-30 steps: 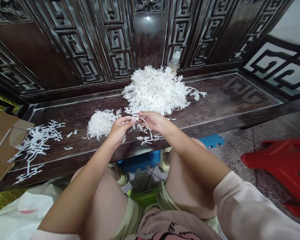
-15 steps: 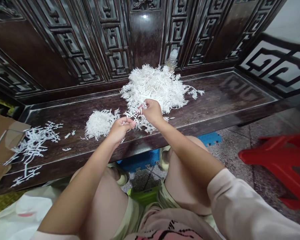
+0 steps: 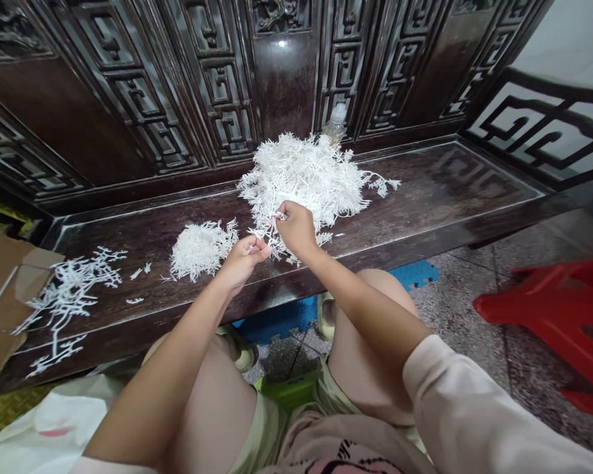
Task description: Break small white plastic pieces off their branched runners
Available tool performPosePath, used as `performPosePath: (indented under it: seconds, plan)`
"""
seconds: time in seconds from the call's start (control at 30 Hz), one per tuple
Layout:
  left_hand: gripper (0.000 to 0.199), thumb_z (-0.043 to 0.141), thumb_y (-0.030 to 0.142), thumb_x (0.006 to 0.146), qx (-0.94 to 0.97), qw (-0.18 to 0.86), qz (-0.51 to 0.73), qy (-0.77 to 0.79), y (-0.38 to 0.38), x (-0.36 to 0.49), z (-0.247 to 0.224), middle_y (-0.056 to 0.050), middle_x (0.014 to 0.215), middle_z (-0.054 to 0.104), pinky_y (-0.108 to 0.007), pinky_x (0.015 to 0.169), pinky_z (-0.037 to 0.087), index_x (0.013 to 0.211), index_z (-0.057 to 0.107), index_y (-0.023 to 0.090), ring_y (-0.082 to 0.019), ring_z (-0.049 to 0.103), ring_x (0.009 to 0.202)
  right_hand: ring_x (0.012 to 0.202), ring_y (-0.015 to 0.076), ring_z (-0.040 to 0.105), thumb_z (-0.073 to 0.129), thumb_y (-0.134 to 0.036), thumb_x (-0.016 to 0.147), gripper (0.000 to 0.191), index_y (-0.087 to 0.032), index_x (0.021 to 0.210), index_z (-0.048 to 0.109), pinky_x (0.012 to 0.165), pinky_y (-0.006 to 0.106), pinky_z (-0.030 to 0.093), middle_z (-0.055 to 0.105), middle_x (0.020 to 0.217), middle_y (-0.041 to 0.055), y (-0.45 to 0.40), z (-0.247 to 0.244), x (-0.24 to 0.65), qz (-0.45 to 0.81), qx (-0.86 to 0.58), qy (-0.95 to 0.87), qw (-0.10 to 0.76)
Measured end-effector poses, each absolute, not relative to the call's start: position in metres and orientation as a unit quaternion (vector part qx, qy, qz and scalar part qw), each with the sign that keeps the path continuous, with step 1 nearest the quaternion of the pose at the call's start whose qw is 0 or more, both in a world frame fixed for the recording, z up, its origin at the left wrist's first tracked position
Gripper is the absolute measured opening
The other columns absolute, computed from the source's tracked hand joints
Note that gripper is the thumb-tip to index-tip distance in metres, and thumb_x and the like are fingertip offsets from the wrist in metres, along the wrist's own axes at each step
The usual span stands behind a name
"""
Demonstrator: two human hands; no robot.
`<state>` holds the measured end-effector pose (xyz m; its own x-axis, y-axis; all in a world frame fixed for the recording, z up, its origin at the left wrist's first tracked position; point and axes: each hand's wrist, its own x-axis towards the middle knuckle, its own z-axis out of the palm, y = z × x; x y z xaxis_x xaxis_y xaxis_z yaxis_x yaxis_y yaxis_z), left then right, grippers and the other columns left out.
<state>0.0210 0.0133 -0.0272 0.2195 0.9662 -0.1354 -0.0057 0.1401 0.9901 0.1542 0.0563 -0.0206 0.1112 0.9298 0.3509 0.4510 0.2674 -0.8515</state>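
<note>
A dark carved wooden bench (image 3: 405, 191) runs across the frame, its lattice-panelled back filling the top. In the centre of its seat lies a large heap of white branching sprigs (image 3: 296, 178), and a plastic bottle (image 3: 335, 124) stands behind it, partly hidden by the heap. A smaller, denser clump of white sprigs (image 3: 202, 250) sits just left of the hands. Loose white sprigs (image 3: 69, 289) are strewn further left, near a cardboard sheet (image 3: 4, 283) at the left edge. Below the bench, a blue foam mat (image 3: 415, 273) lies on the speckled terrazzo floor (image 3: 454, 316), with a red plastic stool (image 3: 548, 309) at the right and a white plastic bag (image 3: 44, 415) at lower left.

Nothing stands between the hands and the heap. Both forearms reach forward over the bench's front edge, bringing the hands close together at the heap's lower edge. A thin white sprig (image 3: 263, 236) runs between them. The curled left hand (image 3: 242, 260) and the right hand (image 3: 296, 230) both grasp it, pinched in their fingers.
</note>
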Motion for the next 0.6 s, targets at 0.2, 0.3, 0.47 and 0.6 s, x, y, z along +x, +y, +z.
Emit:
performPosePath:
  seconds: [0.2,0.3,0.47,0.6]
  plan:
    - [0.033,0.066,0.039,0.058,0.480,0.577,0.406,0.522,0.023,0.014,-0.045,0.000,0.070,0.058,-0.024,0.061,0.034,0.080,0.059,0.016,-0.010,0.048,0.060,0.052,0.0080,0.040,0.048,-0.014,0.059,0.001,-0.015,0.058,0.047,0.049,0.020,0.030,0.046,0.054,-0.0038,0.058,-0.032,0.155,0.337,-0.563,-0.582,0.481]
    - [0.040,0.066,0.041,0.058,0.491,0.568,0.408,0.519,0.024,0.013,-0.046,-0.004,0.079,0.063,-0.026,0.068,0.036,0.088,0.062,0.014,-0.014,0.053,0.069,0.052,0.0089,0.045,0.048,-0.014,0.057,0.005,-0.015,0.062,0.049,0.049,0.020,0.033,0.050,0.057,-0.0031,0.058,-0.038,0.152,0.405,-0.549,-0.552,0.479]
    - [0.037,0.066,0.043,0.059,0.517,0.568,0.378,0.518,0.022,0.017,-0.045,-0.006,0.079,0.064,-0.028,0.073,0.036,0.080,0.063,0.012,-0.016,0.054,0.072,0.053,0.0094,0.048,0.050,-0.014,0.057,0.009,-0.015,0.066,0.049,0.050,0.021,0.036,0.052,0.057,-0.0036,0.061,-0.040,0.151,0.424,-0.557,-0.522,0.488]
    - [0.031,0.060,0.046,0.063,0.548,0.532,0.376,0.525,0.022,0.020,-0.040,-0.003,0.071,0.061,-0.026,0.072,0.034,0.066,0.061,0.015,-0.014,0.050,0.069,0.053,0.0087,0.046,0.051,-0.017,0.057,0.008,-0.015,0.064,0.049,0.050,0.020,0.034,0.052,0.058,-0.0034,0.065,-0.039,0.155,0.376,-0.578,-0.518,0.506]
